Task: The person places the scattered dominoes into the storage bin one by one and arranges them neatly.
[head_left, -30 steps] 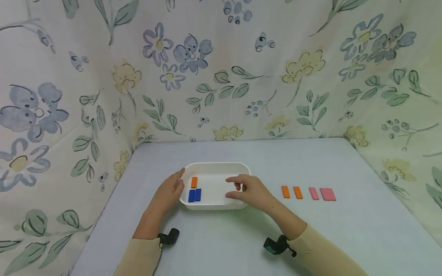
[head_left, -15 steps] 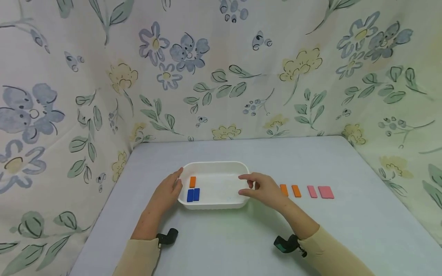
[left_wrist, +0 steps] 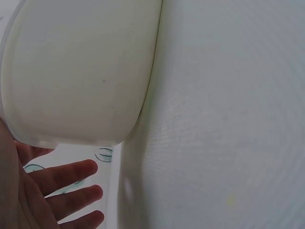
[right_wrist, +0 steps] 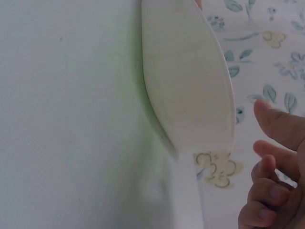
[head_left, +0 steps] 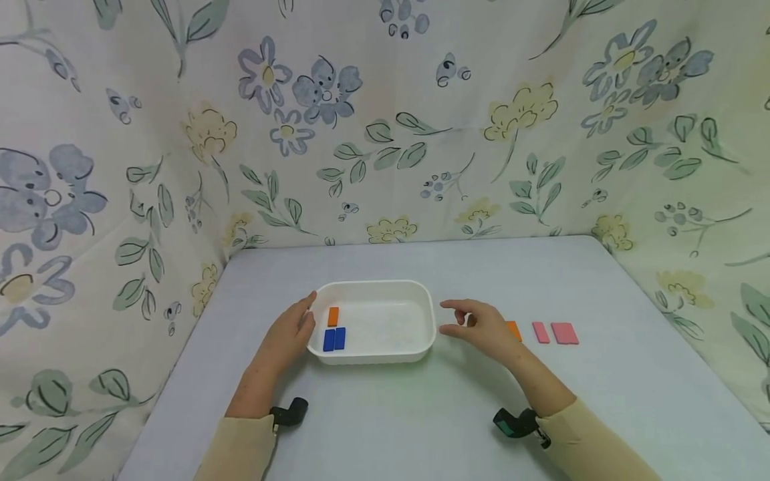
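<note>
Our L hand [head_left: 287, 335] is resting by the left end of the white tray [head_left: 385, 324], fingers loosely spread; we can't tell if it's touching the rim. Our R hand [head_left: 488, 329] is hanging just off the opp. end, thumb & index pointing at the tray w/ a gap btwn, other fingers curling in. So the tray is sitting btwn both hands on the tabletop [head_left: 385, 421]. Inside, just right of our L hand, 2 blue tiles [head_left: 340, 339] are lying side by side w/ an orange tile [head_left: 333, 316] farther from us. Past our R hand, a 2nd orange tile [head_left: 515, 328] is showing, partly hidden; farther right, a narrow pink tile [head_left: 541, 333] & a wider pink piece [head_left: 564, 333] are lying. Floral cloth [head_left: 385, 194] is hanging beyond both hands.
</note>
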